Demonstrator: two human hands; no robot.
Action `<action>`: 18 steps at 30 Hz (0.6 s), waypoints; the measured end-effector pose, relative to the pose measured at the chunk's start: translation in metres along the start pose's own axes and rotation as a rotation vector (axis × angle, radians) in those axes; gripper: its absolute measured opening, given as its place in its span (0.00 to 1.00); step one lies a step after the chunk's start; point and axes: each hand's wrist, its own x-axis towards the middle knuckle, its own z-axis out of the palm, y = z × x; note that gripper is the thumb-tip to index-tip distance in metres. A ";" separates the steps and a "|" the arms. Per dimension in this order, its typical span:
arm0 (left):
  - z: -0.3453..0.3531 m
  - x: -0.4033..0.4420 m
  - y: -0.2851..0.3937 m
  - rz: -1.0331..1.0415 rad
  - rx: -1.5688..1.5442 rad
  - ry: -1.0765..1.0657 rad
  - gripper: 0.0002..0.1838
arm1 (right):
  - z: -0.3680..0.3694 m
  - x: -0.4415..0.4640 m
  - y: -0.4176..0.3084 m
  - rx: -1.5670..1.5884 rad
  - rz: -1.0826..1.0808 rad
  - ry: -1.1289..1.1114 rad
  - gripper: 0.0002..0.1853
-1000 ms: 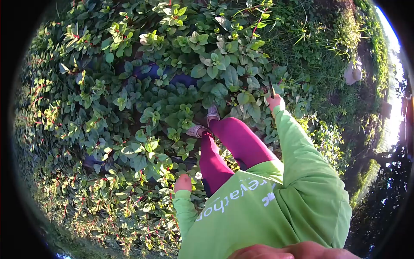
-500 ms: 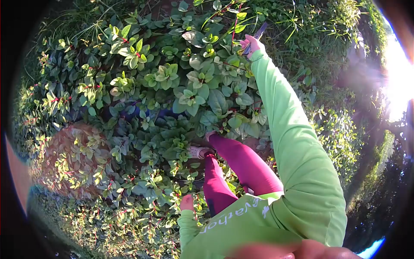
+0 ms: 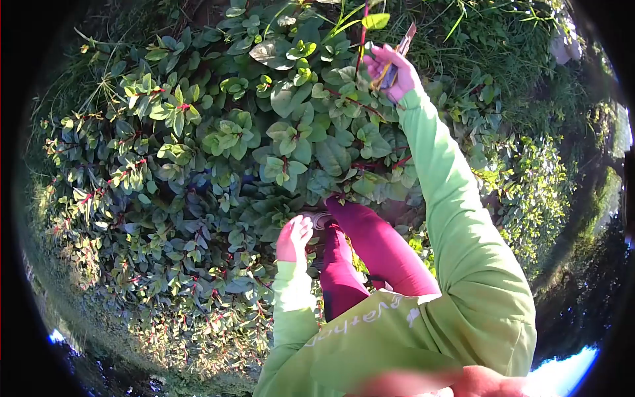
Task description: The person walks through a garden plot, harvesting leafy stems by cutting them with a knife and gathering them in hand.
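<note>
My right hand point(image 3: 397, 76), at the end of a stretched-out arm, holds a narrow-bladed cutting tool point(image 3: 405, 41). Its blade sticks out past the hand, and a dark and yellow part lies across the palm; whether it is a knife or shears I cannot tell. The fingertips are beside a thin red stem point(image 3: 362, 41) with a bright green leaf point(image 3: 376, 21) near its top. Whether they touch the stem is unclear. My left hand point(image 3: 294, 239) is open and holds nothing, low over the leaves beside my legs.
Dense leafy plants point(image 3: 284, 139) with reddish stems surround my legs point(image 3: 383, 251). Long grass point(image 3: 456, 26) grows at the top right. A pale object point(image 3: 565, 43) lies in the grass at the far right. A bright shrub point(image 3: 529, 178) stands to the right.
My left hand has risen from beside my hip, and its fingers now show spread. My right hand has turned, showing more of the palm and the tool. The view has shifted slightly.
</note>
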 end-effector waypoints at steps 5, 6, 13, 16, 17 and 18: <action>0.144 -0.003 0.028 -0.371 -0.232 -0.528 0.35 | -0.042 -0.162 0.051 -0.224 0.233 -0.071 0.15; 0.152 -0.009 0.023 -0.454 -0.276 -0.629 0.39 | -0.034 -0.190 0.061 -0.302 0.270 0.021 0.15; 0.091 -0.061 -0.010 -0.411 0.147 -0.437 0.20 | -0.053 -0.249 0.094 -0.587 0.431 0.025 0.13; 0.078 -0.076 -0.006 -0.392 0.239 -0.343 0.21 | -0.058 -0.216 0.088 -1.079 0.311 0.399 0.15; 0.069 -0.076 -0.007 -0.378 0.306 -0.334 0.21 | -0.095 -0.194 0.104 -1.370 -0.037 0.431 0.19; 0.063 -0.077 -0.009 -0.361 0.367 -0.328 0.22 | -0.083 -0.185 0.102 -1.403 -0.117 0.503 0.23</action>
